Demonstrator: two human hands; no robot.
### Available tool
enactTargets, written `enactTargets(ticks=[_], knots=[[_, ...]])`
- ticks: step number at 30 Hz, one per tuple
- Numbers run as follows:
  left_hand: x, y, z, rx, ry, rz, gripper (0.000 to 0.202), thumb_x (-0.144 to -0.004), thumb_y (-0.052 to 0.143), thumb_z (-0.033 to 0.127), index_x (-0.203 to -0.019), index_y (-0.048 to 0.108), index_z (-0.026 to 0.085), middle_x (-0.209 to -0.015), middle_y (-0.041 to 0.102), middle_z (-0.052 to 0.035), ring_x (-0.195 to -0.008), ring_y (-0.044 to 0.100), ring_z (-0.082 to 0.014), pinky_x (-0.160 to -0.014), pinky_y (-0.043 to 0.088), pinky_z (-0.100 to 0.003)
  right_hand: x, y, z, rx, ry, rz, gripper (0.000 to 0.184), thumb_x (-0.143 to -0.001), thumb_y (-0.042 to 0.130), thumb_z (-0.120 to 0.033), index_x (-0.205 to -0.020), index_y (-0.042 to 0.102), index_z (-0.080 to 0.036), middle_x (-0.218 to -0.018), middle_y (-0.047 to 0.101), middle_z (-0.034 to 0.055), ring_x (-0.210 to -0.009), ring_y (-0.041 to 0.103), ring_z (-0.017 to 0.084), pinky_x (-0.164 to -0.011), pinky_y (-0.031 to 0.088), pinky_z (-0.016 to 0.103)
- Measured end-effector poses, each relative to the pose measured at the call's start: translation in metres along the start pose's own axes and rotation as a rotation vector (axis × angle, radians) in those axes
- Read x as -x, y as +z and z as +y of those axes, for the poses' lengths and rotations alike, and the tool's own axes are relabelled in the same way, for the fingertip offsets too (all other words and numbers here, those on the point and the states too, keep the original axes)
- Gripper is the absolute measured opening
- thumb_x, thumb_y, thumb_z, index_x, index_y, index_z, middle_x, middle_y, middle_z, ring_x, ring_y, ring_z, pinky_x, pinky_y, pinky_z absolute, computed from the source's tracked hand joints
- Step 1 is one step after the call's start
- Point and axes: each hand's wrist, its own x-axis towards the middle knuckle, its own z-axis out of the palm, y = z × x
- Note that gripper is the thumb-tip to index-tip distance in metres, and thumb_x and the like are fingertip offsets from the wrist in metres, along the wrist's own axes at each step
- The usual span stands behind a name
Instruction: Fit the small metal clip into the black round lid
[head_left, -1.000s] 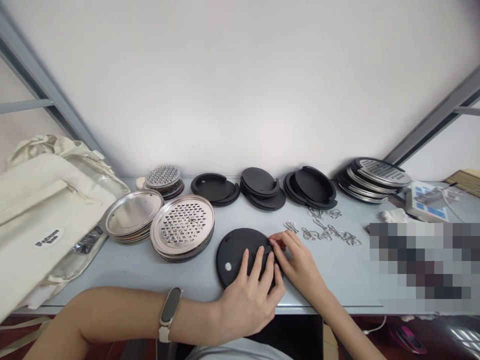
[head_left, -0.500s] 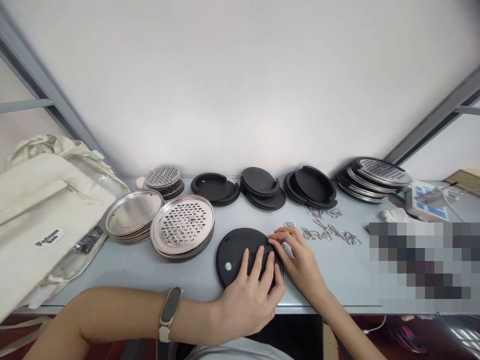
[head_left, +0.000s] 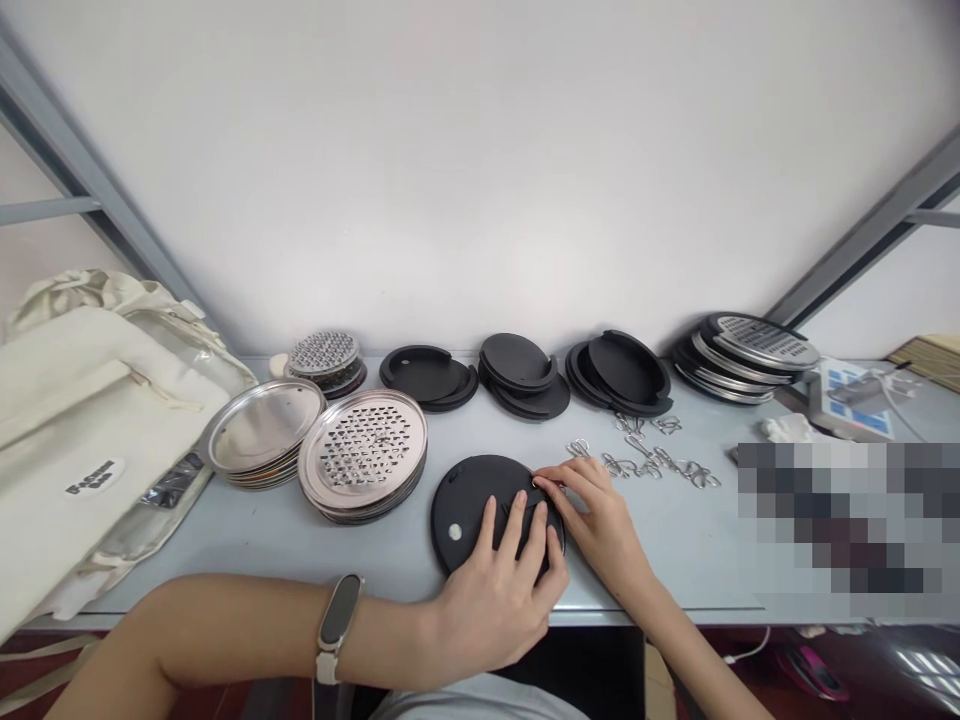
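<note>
A round black disc with a pale round dot lies near the table's front edge. My left hand holds it down, fingers spread over its top and thumb hidden. At the disc's right upper rim, my right hand pinches a small metal wire piece, mostly covered by the fingers; only a glint shows at the fingertips. Loose bent-wire clips are scattered just beyond the right hand. To the left of the disc stands a stack of round metal grater plates.
Plain metal discs and smaller grater plates are stacked at left, beside a cream bag. Black round trays line the wall. Black-and-metal grater pieces are piled at right, near a white-and-blue device.
My right fingertips have shifted slightly left along the disc's rim, and a metal glint now shows there. My left hand stays on the disc.
</note>
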Motion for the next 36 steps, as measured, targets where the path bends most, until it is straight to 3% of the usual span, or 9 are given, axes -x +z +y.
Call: enactTargets(ticks=[7,15,36], knots=[[-0.0001,0.0002,0.0010,0.003,0.002,0.007,0.050,-0.095,0.031,0.033,-0.132,0.045,0.002,-0.139,0.043,-0.0272,-0.130,0.038,-0.0456,-0.097,0.035,-0.058,0.0000,0.0012,-0.0004,-0.069,-0.010,-0.013,0.019,-0.096,0.048,-0.024,-0.102,0.067,-0.022,-0.086,0.062,0.0050,-0.085,0.057,0.021,-0.079,0.048,0.034],[0.0004,0.0008,0.0003,-0.006,-0.002,0.012,0.051,-0.094,0.034,0.035,-0.132,0.046,0.002,-0.139,0.044,-0.0266,-0.129,0.040,-0.0441,-0.100,0.032,-0.059,0.0001,0.0002,-0.0018,-0.121,0.055,-0.033,0.017,-0.096,0.049,-0.025,-0.098,0.065,-0.021,-0.091,0.063,0.0059,-0.085,0.059,0.020,-0.078,0.049,0.032],[0.0001,0.0002,0.0001,-0.009,-0.002,0.008,0.052,-0.094,0.034,0.034,-0.133,0.044,0.001,-0.138,0.044,-0.0268,-0.130,0.039,-0.0436,-0.101,0.031,-0.059,0.0010,0.0011,-0.0058,-0.023,0.171,-0.159,0.015,-0.098,0.039,-0.031,-0.094,0.051,-0.022,-0.067,0.053,-0.0021,-0.062,0.056,0.016,-0.058,0.044,0.026]])
